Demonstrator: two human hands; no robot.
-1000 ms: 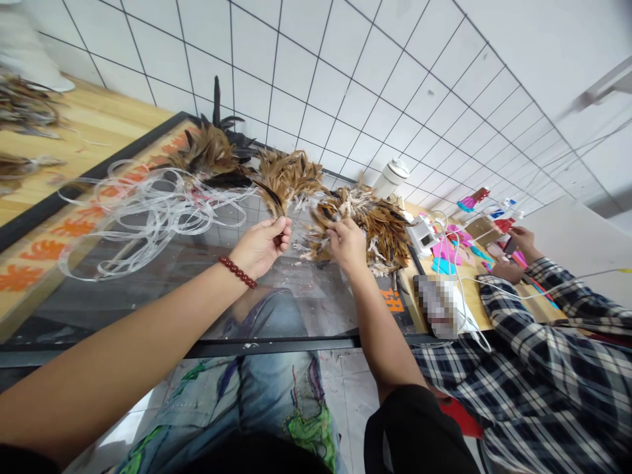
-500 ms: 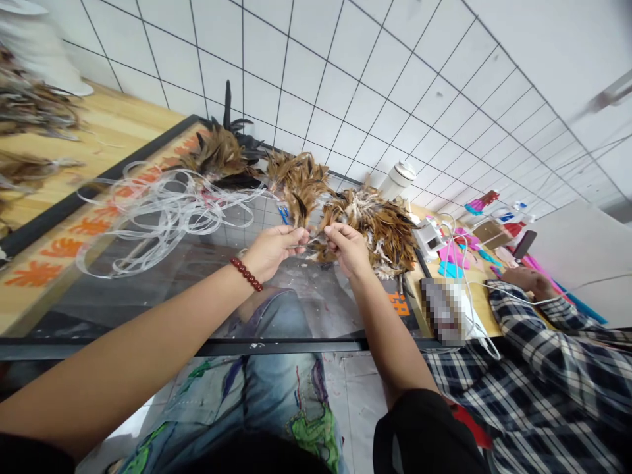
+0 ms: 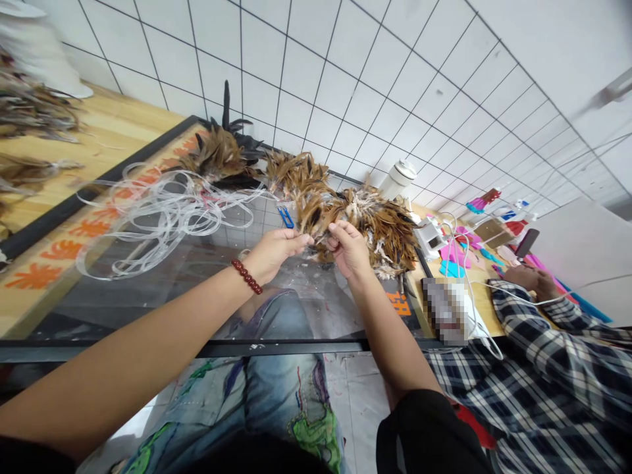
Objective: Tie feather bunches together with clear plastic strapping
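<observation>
Over the dark glossy mat, my left hand (image 3: 280,253), with a dark red bead bracelet (image 3: 245,276) at its wrist, is closed in a pinch at the base of a brown feather (image 3: 309,214). My right hand (image 3: 350,251) is pinched a short way to the right; what lies between its fingertips is too small to make out. Just behind it sits a large bunch of brown feathers (image 3: 382,220), partly hidden by the fingers. Another brown clump (image 3: 293,172) lies behind the held feather. Blue-handled snips (image 3: 286,217) rest near my left fingertips.
Loose coils of clear flat strip (image 3: 168,220) cover the mat's left side. A brown and black feather bunch (image 3: 220,155) lies behind them. A white bottle (image 3: 399,178) stands at the back. On the right are a pixelated object (image 3: 443,311), white cables and a co-worker's plaid sleeve (image 3: 523,316).
The feather by my left fingertips has tipped rightward, toward my right hand. My left fingers have straightened a little. The snips' blue handles show more clearly.
</observation>
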